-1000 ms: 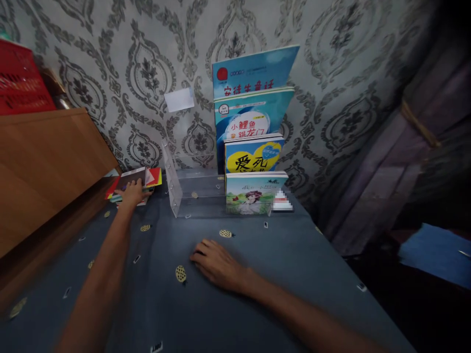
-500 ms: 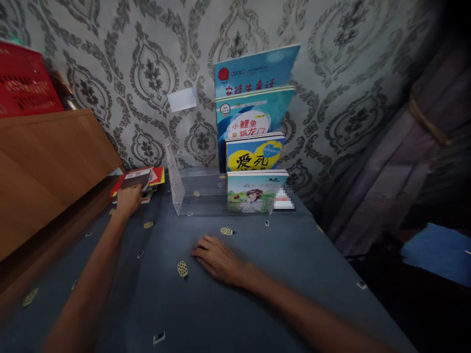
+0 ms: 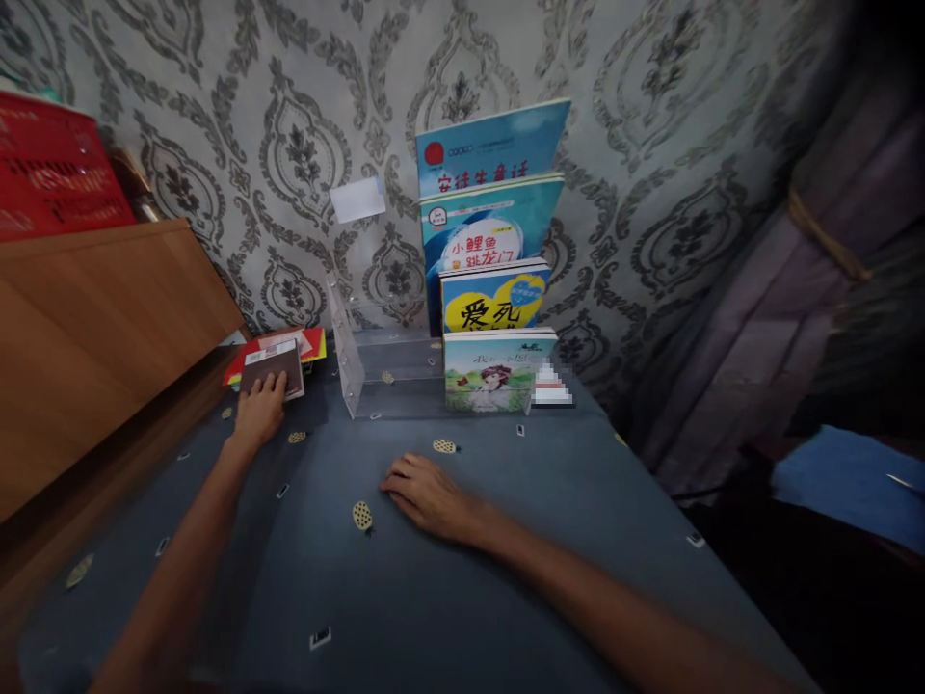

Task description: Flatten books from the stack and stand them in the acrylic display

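On the counter, far left, your left hand has fingers spread over the dark book, can't tell if it's pinching; your right hand just rests there, loosely bent.

Left hand moved toward 6 o'clock vs. a second ago; fingers went from spread over the pile, to curled at its near side, to laid on the brown book's lower part. Book slid toward 6 o'clock, now sits squarer; more pile exposed at its 12 o'clock edge.
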### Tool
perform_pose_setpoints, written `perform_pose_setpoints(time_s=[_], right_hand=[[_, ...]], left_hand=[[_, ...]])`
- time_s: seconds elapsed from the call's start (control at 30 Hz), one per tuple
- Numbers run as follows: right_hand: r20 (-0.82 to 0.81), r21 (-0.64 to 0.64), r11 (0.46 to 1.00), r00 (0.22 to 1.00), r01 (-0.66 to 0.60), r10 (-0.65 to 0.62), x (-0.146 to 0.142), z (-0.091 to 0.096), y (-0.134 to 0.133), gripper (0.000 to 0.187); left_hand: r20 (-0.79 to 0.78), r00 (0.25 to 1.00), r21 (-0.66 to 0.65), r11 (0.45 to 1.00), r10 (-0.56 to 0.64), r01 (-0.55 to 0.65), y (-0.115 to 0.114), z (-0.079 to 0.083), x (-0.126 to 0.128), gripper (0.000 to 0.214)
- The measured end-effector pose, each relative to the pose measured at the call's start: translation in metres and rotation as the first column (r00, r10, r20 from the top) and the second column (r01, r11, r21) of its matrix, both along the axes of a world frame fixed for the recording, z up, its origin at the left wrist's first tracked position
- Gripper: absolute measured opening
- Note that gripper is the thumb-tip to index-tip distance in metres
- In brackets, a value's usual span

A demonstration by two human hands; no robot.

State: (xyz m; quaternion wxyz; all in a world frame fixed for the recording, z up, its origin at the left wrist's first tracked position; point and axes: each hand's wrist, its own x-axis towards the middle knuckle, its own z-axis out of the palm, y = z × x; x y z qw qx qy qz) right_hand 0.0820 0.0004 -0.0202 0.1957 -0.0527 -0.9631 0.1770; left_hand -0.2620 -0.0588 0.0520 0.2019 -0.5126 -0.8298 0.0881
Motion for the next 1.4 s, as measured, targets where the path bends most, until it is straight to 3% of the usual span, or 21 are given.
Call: perform_pose_setpoints(time_s=[0.27,0.33,0.4,0.47,0.57,0.6,0.63,0.7,0.77,0.8,0.9,1.0,1.07,1.4], right_hand=[[-0.014,0.017,1.0,1.0,0.009,-0.009,-0.001,-0.002,-0.001,0.02],[-0.01,0.02,1.0,1.0,0.011,-0.011,-0.002,-0.003,-0.001,0.02],[-0.023,0.018,1.0,1.0,0.009,-0.008,-0.002,-0.004,0.0,0.019],[-0.037,0.013,1.0,0.999,0.007,-0.006,-0.002,-0.006,0.001,0.019],[-0.036,0.006,1.0,0.999,0.005,-0.005,-0.002,-0.008,0.001,0.02],[-0.035,0.006,1.0,0.999,0.003,-0.003,-0.002,-0.008,0.002,0.02],[-0.035,0.006,1.0,0.999,0.0,0.0,-0.003,-0.008,0.002,0.02],[-0.033,0.011,1.0,0.999,-0.003,0.004,-0.003,-0.007,0.001,0.02],[-0.027,0.011,1.0,1.0,-0.004,0.004,-0.003,-0.007,0.001,0.02],[-0.022,0.01,1.0,1.0,-0.004,0.004,-0.003,-0.007,0.0,0.02],[-0.006,0.008,1.0,1.0,-0.007,0.007,-0.002,-0.005,0.0,0.02],[0.026,0.034,0.999,1.0,-0.002,0.001,-0.002,-0.003,-0.001,0.02],[0.042,0.05,0.999,0.999,0.003,-0.005,0.0,-0.002,-0.001,0.02],[0.011,-0.026,0.992,0.992,0.125,-0.125,0.032,-0.003,-0.007,0.021]], left_hand=[[-0.033,0.999,-0.107,0.994,-0.01,0.006,-0.036,-0.002,0.051,0.064],[0.017,1.0,-0.159,0.987,0.004,-0.001,-0.049,0.0,0.066,0.063],[0.178,0.984,-0.238,0.971,0.03,0.013,-0.064,0.004,0.079,0.055],[0.438,0.898,-0.271,0.95,-0.022,0.155,-0.077,0.01,0.085,0.05],[0.752,0.639,-0.122,0.919,-0.161,0.375,-0.081,0.017,0.076,0.058],[0.79,0.581,-0.056,0.922,-0.194,0.384,-0.078,0.017,0.069,0.061],[0.79,0.576,-0.009,0.936,-0.209,0.352,-0.072,0.015,0.06,0.064],[0.698,0.695,0.054,0.981,-0.171,0.187,-0.056,0.005,0.04,0.066],[0.538,0.843,0.101,0.991,0.021,-0.089,-0.041,-0.011,0.021,0.065],[0.5,0.862,0.1,0.984,0.079,-0.148,-0.035,-0.021,0.013,0.066],[0.455,0.886,0.08,0.987,0.087,-0.138,-0.028,-0.049,-0.005,0.06],[0.38,0.921,0.152,0.988,-0.084,0.027,-0.031,-0.066,-0.017,0.057],[0.366,0.921,0.151,0.985,-0.132,0.081,-0.036,-0.07,-0.02,0.059],[0.385,0.882,0.246,0.951,-0.271,0.185,-0.06,-0.089,0.027,0.062]])
